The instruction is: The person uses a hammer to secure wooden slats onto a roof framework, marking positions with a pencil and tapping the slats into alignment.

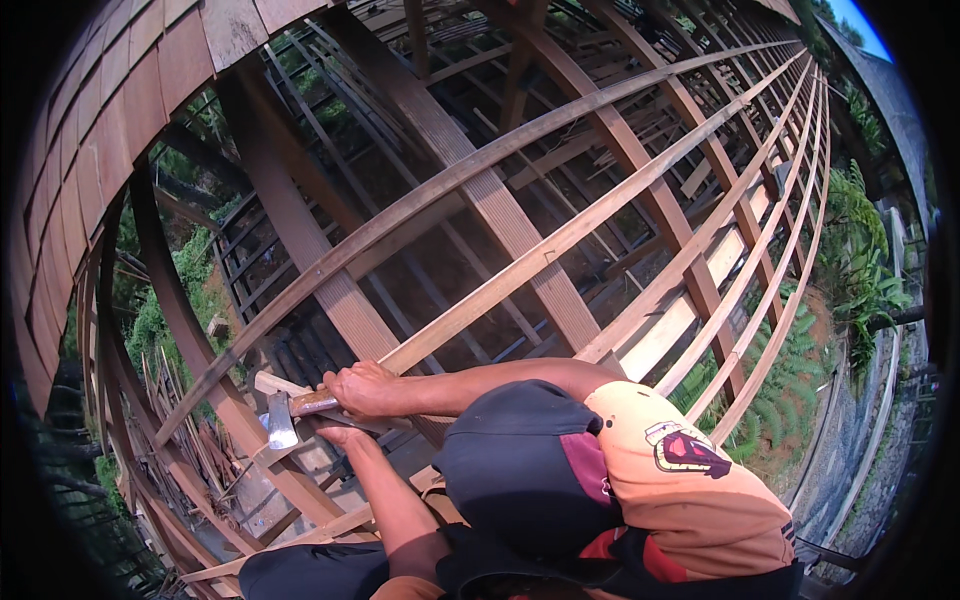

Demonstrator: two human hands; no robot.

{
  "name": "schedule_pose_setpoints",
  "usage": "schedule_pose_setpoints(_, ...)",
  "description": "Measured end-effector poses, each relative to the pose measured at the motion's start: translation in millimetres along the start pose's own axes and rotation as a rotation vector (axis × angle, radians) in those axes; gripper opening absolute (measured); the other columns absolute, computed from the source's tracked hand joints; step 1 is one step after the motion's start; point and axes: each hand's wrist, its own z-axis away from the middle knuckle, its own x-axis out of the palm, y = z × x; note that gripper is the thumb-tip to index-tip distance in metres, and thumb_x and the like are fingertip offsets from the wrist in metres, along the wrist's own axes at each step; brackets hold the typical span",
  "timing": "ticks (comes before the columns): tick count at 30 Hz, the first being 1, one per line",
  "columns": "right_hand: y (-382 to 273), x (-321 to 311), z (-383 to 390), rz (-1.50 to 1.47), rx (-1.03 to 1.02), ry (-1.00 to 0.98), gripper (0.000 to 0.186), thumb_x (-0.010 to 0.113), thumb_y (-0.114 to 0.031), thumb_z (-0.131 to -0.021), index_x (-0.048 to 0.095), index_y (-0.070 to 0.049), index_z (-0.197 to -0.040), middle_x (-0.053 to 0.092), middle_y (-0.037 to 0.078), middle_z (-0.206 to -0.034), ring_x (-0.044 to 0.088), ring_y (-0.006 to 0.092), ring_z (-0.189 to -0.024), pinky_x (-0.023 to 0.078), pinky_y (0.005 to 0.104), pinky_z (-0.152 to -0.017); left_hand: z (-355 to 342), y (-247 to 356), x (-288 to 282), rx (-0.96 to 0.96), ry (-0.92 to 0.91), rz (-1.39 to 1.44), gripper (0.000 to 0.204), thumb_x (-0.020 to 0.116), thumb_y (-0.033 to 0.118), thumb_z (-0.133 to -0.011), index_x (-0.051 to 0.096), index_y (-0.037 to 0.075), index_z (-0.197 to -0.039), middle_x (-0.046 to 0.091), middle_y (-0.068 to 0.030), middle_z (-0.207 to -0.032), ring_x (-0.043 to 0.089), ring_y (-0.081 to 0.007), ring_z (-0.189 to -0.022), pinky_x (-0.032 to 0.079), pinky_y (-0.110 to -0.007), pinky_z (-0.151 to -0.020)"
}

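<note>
My right hand (362,388) is closed round the wooden handle of a hatchet (283,422), whose bright metal head points toward the lower left. Just below that handle, my left hand (340,432) sits close to the wood; its fingers are mostly hidden, so I cannot tell what they grip. A light wooden batten (480,305) slants down from the upper right and ends beside my right hand. Left of the hands, the pale end of another wood piece (272,384) shows behind the hatchet.
Thick rafters (500,215) slope under long battens (390,215), with open gaps and a drop between them. Wooden shingles (130,110) cover the roof at the upper left. My bent knee (525,450) rises near the frame. Ferns (775,400) grow below on the right.
</note>
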Motion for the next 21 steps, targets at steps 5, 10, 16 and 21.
schedule_pose_setpoints(5,0.0,0.9,3.7,-0.029,0.029,0.014,0.033,0.068,-0.015,-0.071,0.055,0.003,-0.096,0.069,0.024,-0.077,0.070,0.0415,-0.076,0.054,0.0504,-0.070,26.2,23.1,13.7,-0.257,-0.074,-0.095,0.045,0.051,0.050,-0.096,0.061,0.012,-0.119,0.065,-0.0061,-0.117,0.060,-0.0234,-0.111,0.045,-0.044,-0.102)
schedule_pose_setpoints(10,-8.0,3.5,3.8,-0.021,0.061,0.072,0.029,0.067,-0.015,-0.073,0.053,0.001,-0.092,0.069,0.023,-0.077,0.070,0.0401,-0.075,0.054,0.0498,-0.071,18.1,35.2,10.9,-0.323,0.153,-0.176,0.059,0.052,0.058,-0.094,0.056,0.011,-0.130,0.063,-0.0050,-0.126,0.057,-0.0253,-0.118,0.046,-0.047,-0.104)
schedule_pose_setpoints(16,-6.7,2.0,6.8,-0.059,0.085,0.010,0.034,0.067,-0.022,-0.077,0.051,0.002,-0.096,0.069,0.024,-0.081,0.069,0.0404,-0.075,0.053,0.0511,-0.068,29.6,7.0,29.4,0.000,0.250,-0.346,0.054,0.046,0.051,-0.101,0.052,0.008,-0.133,0.059,-0.0105,-0.128,0.058,-0.0270,-0.117,0.048,-0.046,-0.101)
schedule_pose_setpoints(21,1.2,-14.9,17.4,-0.159,-0.011,-0.004,0.039,0.071,-0.028,-0.081,0.053,0.001,-0.100,0.067,0.025,-0.086,0.068,0.0406,-0.081,0.052,0.0495,-0.071,31.7,-0.6,33.6,0.057,0.255,-0.558,0.060,0.045,0.051,-0.101,0.048,0.001,-0.135,0.056,-0.0135,-0.127,0.056,-0.0274,-0.116,0.048,-0.043,-0.101)
